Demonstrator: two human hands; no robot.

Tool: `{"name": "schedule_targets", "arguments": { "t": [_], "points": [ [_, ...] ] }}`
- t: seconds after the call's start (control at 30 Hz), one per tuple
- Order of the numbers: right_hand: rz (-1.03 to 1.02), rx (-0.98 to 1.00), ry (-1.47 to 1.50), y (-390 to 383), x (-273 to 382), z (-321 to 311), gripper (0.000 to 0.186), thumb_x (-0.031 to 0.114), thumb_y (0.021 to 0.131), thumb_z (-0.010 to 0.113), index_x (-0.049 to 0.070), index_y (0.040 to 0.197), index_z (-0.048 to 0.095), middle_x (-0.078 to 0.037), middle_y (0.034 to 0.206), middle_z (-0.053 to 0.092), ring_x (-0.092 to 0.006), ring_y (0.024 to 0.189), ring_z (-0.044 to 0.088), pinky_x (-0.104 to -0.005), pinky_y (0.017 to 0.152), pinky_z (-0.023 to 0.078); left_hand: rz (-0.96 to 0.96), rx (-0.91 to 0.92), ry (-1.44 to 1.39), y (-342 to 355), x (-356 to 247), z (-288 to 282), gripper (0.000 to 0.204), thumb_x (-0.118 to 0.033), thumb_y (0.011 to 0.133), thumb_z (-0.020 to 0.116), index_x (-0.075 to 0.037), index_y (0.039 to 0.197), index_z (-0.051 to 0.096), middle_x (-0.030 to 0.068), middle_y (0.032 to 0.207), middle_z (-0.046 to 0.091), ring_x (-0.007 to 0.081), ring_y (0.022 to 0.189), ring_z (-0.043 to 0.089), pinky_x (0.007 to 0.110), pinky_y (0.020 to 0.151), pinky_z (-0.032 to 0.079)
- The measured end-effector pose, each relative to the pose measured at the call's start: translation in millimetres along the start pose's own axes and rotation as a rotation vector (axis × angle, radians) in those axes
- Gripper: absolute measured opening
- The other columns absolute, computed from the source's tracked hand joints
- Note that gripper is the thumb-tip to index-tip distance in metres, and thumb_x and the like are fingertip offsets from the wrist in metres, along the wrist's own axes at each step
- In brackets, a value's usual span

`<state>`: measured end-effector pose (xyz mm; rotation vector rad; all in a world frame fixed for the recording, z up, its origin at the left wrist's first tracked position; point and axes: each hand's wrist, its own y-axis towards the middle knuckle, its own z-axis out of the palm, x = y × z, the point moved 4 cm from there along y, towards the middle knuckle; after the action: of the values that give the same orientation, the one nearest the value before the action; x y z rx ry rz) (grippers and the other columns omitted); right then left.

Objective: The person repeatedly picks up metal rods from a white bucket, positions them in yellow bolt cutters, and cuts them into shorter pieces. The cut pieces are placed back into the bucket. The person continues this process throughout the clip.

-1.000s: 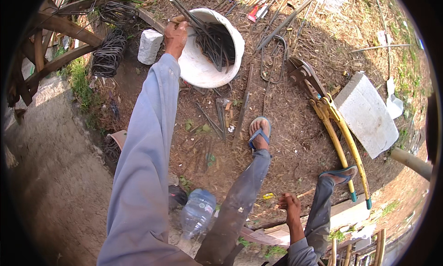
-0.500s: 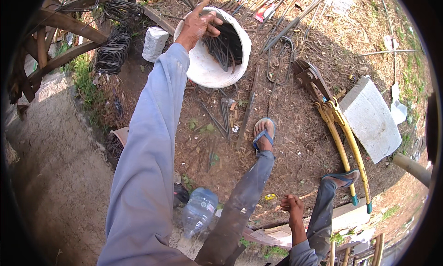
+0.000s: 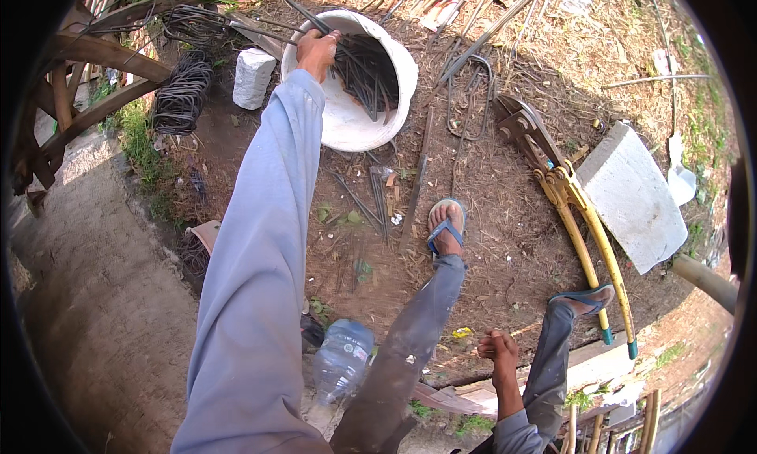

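Note:
My left hand [image 3: 317, 53] reaches over the left rim of a white plastic bucket [image 3: 347, 131], its fingers closed around dark steel rods [image 3: 309, 16]. These rods poke out past the rim, and more lie inside the bucket, which is tipped so its mouth faces me. Part of the grip is hidden by the back of the hand. My right hand [image 3: 501, 355] hangs low beside my right leg, its fingers curled into a loose fist with nothing visible in them. Right of the bucket, yellow-handled bolt cutters [image 3: 558, 186] lie on the ground, close to my right foot.
A pale concrete block [image 3: 631, 198] lies right of the cutters, and a smaller white block [image 3: 254, 77] left of the bucket. Coiled black wire [image 3: 181, 95] sits by a wooden frame [image 3: 102, 107]. A clear water jug [image 3: 343, 359] stands near my left leg. Bent rods [image 3: 471, 99] lie ahead.
My left hand has gone from spread fingers above the bucket rim to closing on the rods there. The rods have shifted. My right hand has barely moved.

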<state>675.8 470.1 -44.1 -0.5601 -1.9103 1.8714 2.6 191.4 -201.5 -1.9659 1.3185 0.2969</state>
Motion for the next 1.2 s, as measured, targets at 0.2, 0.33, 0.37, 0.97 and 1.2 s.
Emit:
{"name": "schedule_targets", "arguments": {
  "t": [0.2,0.33,0.37,0.97,1.2],
  "points": [
    [-0.006,0.005,-0.008,-1.9,7.1,1.7,0.032,0.031,0.097,0.058,0.001,0.106,0.065,-0.008,0.084,0.068,-0.0142,0.071,0.064,-0.028,0.063,0.053,0.1,-0.071,-0.351,-31.0,13.1,5.7,0.02,-0.016,0.089,0.072,0.002,0.094,0.066,0.0085,0.082,0.07,0.0137,0.067,0.064,0.027,0.059,0.054],
    [0.025,-0.026,-0.001,-1.9,3.9,0.7,0.031,0.03,0.098,0.057,0.001,0.107,0.065,-0.008,0.085,0.068,-0.0143,0.073,0.064,-0.0282,0.064,0.052,0.181,-0.102,-0.398,-81.0,-1.1,-24.6,0.03,-0.018,0.092,0.07,0.004,0.111,0.063,0.0114,0.093,0.07,0.0174,0.081,0.069,0.028,0.067,0.06],
    [0.022,-0.015,0.001,-1.8,5.0,1.7,0.031,0.03,0.098,0.057,0.001,0.107,0.065,-0.008,0.085,0.068,-0.0144,0.072,0.064,-0.0281,0.064,0.052,0.229,-0.125,-0.358,-96.6,-12.9,-36.9,0.03,-0.018,0.092,0.07,0.004,0.11,0.064,0.0112,0.092,0.07,0.0169,0.08,0.069,0.028,0.067,0.06],
    [-0.203,0.363,0.013,-17.9,64.0,28.6,0.073,0.054,0.101,0.038,-0.005,0.144,0.035,-0.024,0.125,0.059,-0.0301,0.113,0.061,-0.0389,0.099,0.048,-0.548,0.884,-0.294,-424.1,8.6,122.1,0.032,-0.022,0.087,0.074,0.009,0.092,0.067,0.0146,0.077,0.07,0.0172,0.06,0.069,0.028,0.047,0.057],
    [0.103,0.216,-0.078,-15.5,33.5,5.8,0.038,0.029,0.104,0.046,0.003,0.13,0.05,0.001,0.068,0.05,-0.0056,0.05,0.042,-0.0202,0.042,0.032,-0.576,1.235,-0.177,-506.2,73.3,178.2,0.043,-0.038,0.088,0.073,0.003,0.097,0.068,0.0096,0.081,0.071,0.0151,0.063,0.069,0.026,0.052,0.053]
  ]
}}
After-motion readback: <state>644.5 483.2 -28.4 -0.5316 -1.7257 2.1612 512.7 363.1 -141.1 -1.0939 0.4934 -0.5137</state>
